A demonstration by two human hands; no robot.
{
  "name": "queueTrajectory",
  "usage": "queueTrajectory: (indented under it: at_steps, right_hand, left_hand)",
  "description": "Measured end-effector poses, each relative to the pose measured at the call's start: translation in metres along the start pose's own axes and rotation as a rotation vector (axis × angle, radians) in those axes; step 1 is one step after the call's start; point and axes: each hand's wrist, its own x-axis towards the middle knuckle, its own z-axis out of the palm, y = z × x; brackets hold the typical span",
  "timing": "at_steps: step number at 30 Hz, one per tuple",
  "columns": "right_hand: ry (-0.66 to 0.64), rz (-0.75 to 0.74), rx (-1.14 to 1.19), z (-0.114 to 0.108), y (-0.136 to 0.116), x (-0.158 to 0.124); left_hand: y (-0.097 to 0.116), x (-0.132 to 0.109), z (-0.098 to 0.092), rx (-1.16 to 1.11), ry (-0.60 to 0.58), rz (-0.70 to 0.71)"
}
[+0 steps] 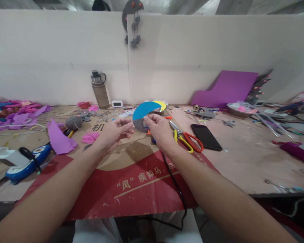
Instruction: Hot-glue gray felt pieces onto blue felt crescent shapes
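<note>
Above the cardboard, my right hand [158,130] pinches a blue crescent [144,110] together with a dark grey piece [140,125] at its lower end. My left hand [119,131] is just left of the crescent, its fingers apart and nothing seen in them. Behind the blue crescent, a yellow crescent [162,105] shows over a dish. Scissors with yellow handles [183,143] and a pair with red handles [194,141] lie right of my right hand.
A phone [206,136] lies to the right. Grey yarn [74,123], a bottle [100,91] and purple felt [59,136] stand or lie left. A black cable [174,184] crosses the red-printed cardboard [103,197]. Purple sheet [226,89] leans on the back wall.
</note>
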Motion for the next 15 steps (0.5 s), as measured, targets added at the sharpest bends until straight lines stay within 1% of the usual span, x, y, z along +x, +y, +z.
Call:
queueTrajectory:
  at_steps: [2, 3, 4, 6, 8, 9, 12, 15]
  right_hand:
    - [0.087, -0.157, -0.217, -0.003, 0.000, -0.001]
    - [0.114, -0.251, -0.344, -0.004, 0.001, -0.002]
    - [0.121, -0.350, -0.470, -0.004, 0.001, -0.004]
    - [0.097, -0.539, -0.693, -0.003, 0.003, -0.007]
    - [0.054, -0.675, -0.871, -0.002, 0.005, -0.011]
    - [0.036, -0.721, -0.943, -0.002, 0.005, -0.012]
    - [0.004, -0.821, -1.082, -0.003, 0.005, -0.015]
    - [-0.032, -0.902, -1.125, -0.006, 0.002, -0.016]
  left_hand:
    - [0.000, -0.001, 0.000, 0.003, 0.053, -0.035]
    - [0.000, -0.002, 0.000, -0.011, 0.045, -0.079]
    - [0.001, -0.002, -0.001, -0.040, 0.009, -0.136]
    - [0.003, -0.002, -0.002, -0.124, -0.111, -0.259]
    - [0.005, -0.002, -0.004, -0.197, -0.207, -0.344]
    - [0.006, -0.002, -0.004, -0.221, -0.231, -0.361]
    - [0.008, -0.003, -0.004, -0.252, -0.224, -0.317]
    - [0.009, -0.005, -0.002, -0.207, -0.145, -0.220]
